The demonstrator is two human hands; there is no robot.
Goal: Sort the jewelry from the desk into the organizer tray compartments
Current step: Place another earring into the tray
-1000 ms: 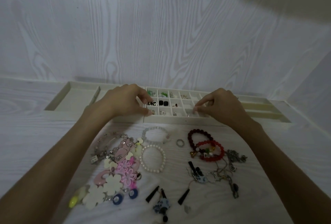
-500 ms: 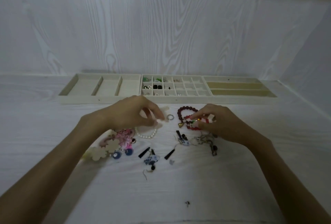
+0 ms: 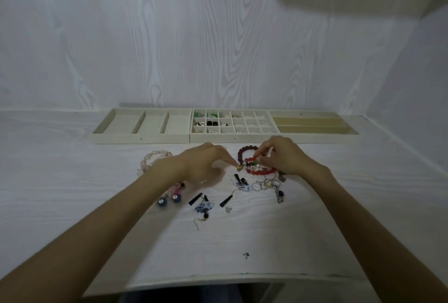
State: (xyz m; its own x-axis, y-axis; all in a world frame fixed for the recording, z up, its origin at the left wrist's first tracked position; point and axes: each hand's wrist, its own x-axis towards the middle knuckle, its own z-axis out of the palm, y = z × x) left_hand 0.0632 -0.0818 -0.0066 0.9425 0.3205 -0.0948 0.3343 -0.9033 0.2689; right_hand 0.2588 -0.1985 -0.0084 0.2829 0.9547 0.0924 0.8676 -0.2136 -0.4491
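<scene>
Two bare hands work over a scatter of jewelry on a pale wood-grain surface (image 3: 72,181), seen from a head-worn camera. The right hand (image 3: 286,157) has its grip clamped on a bright red bead bracelet (image 3: 260,171), thumb and fingers pinching the beads near a green one, with the rest of the loop lying on the surface below the hand. A dark red bead bracelet (image 3: 242,154) lies just beside it, overlapping at the pinch. The left hand (image 3: 203,164) reaches toward the same spot with its fingers curled and drawn together, the tips close to a small gold charm (image 3: 239,168); whether that grip holds anything cannot be told.

Behind the left wrist lies a pale pink bead bracelet (image 3: 155,158). Nearer the camera are two blue round earrings (image 3: 167,200), black bar-shaped pieces (image 3: 195,199), blue-and-white patterned earrings (image 3: 203,207) and a tangle of silver chains (image 3: 269,185) under the right wrist.

The organizer tray (image 3: 225,139) sits along the wall, well apart from the loose pieces. Its left section has three long bare compartments, its middle section a grid of small cells, several on the left side of it holding green, black and silver pieces, and its right section two long tan slots.
</scene>
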